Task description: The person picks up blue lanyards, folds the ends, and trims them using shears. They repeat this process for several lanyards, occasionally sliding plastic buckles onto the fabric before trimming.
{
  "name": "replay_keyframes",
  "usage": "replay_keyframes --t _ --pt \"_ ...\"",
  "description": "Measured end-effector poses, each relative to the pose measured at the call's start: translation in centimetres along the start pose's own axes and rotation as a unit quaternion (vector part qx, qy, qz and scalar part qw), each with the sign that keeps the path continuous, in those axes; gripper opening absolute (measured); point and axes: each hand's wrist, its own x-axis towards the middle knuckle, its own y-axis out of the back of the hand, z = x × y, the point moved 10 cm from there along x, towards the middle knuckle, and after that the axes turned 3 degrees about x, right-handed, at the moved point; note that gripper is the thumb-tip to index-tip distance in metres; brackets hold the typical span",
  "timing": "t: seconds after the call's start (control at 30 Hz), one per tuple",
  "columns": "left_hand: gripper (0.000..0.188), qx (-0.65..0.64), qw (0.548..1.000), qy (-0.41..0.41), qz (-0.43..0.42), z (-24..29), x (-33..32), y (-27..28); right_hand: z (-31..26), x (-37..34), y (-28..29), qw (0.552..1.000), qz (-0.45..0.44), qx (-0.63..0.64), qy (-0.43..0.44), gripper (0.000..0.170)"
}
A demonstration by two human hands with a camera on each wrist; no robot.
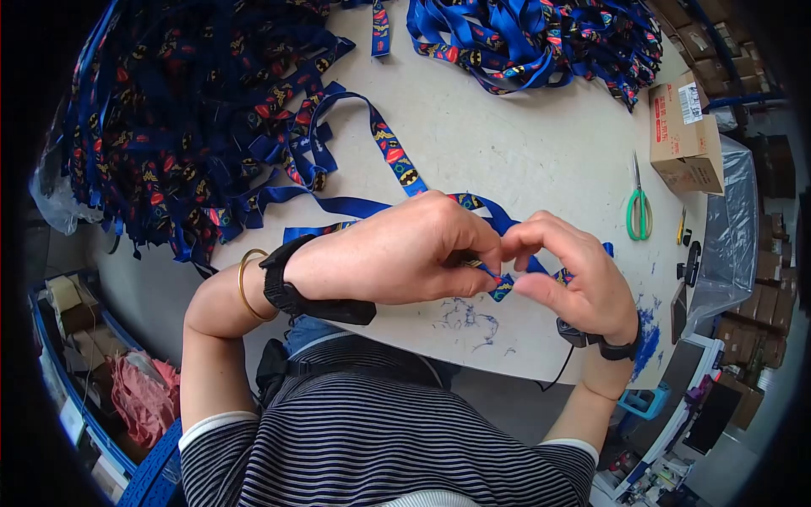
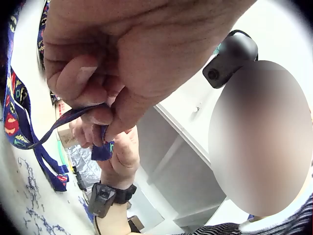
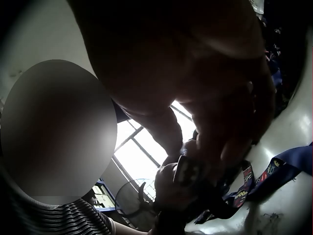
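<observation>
My left hand (image 1: 414, 249) pinches a blue printed strap (image 2: 101, 151) between thumb and fingers above the near part of the table. A short end of it sticks out past the fingertips. Close by, my right hand (image 1: 583, 272) curves around that end, its thumb and forefinger apart in the head view. In the left wrist view the right hand (image 2: 122, 156) is behind the strap end. The right wrist view is dark, with a patterned piece of strap (image 3: 188, 171) near the fingertips. More strap (image 1: 397, 156) runs from behind my hands toward the left heap.
A large heap of printed straps (image 1: 194, 118) covers the table's left side; another pile (image 1: 541, 42) lies at the back. To the right are green-handled scissors (image 1: 639, 211), a cardboard box (image 1: 684, 135) and a yellow tool (image 1: 681, 226). Blue thread scraps (image 1: 473, 321) lie near the front edge.
</observation>
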Motion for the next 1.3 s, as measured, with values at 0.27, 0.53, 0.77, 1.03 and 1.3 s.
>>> replay_keyframes --t 0.27,0.53,0.77,1.03,1.3 --pt "0.012 -0.011 1.000 -0.010 0.008 -0.2 0.2 -0.1 -0.8 -0.2 0.3 0.994 0.024 -0.102 0.038 0.011" --pt "0.011 0.012 1.000 0.012 -0.003 -0.4 0.2 0.0 -0.8 0.0 -0.1 0.996 -0.004 -0.072 0.058 0.011" --pt "0.011 0.006 1.000 0.010 0.005 -0.6 0.1 0.1 -0.6 0.0 0.7 0.993 0.071 -0.078 0.055 0.009" --pt "0.013 -0.024 0.998 0.050 0.006 -1.2 0.2 0.4 -4.6 -0.9 0.5 0.931 0.163 -0.273 0.178 0.017" --pt "0.014 -0.001 0.998 0.060 0.016 -1.1 0.1 1.0 -2.5 0.0 1.1 0.948 0.156 -0.246 0.127 0.013"
